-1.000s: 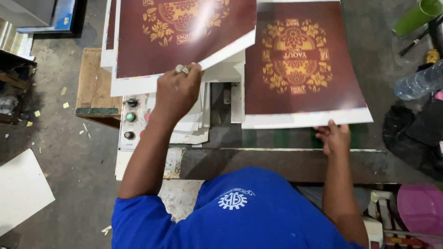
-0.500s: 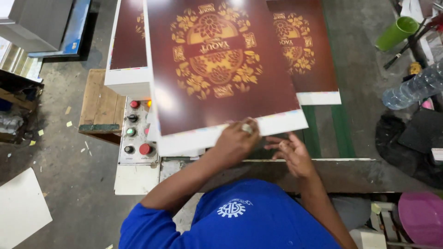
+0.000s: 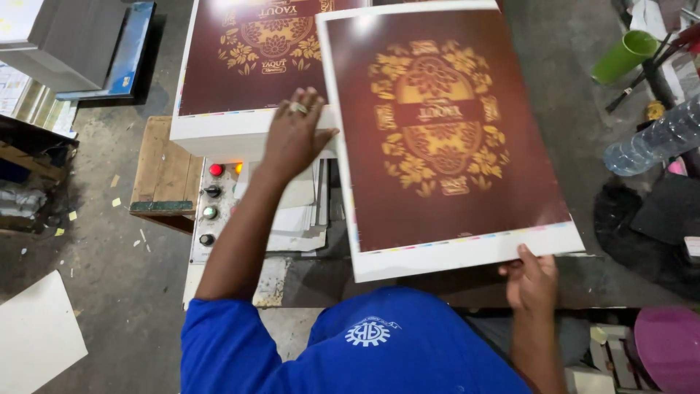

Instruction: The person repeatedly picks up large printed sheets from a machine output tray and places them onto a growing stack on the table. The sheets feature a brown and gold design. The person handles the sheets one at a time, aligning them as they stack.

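I hold a large dark red printed sheet (image 3: 445, 138) with a gold ornament and a white margin, lifted at centre right. My left hand (image 3: 294, 135), a ring on one finger, grips the sheet's left edge, with its fingers reaching over the stack of like sheets (image 3: 248, 73) behind it. My right hand (image 3: 531, 281) pinches the sheet's white bottom margin near its right corner. The sheet hides the work surface under it.
A control panel with red, green and black buttons (image 3: 210, 193) sits below the stack, beside a wooden stand (image 3: 164, 164). A green cup (image 3: 623, 55) and a clear plastic bottle (image 3: 656, 142) lie at right. A white board (image 3: 36, 335) lies on the floor at left.
The sheet has swung from the centre toward the right. My left hand went up and left to its side edge; my right hand slid right along the bottom margin.
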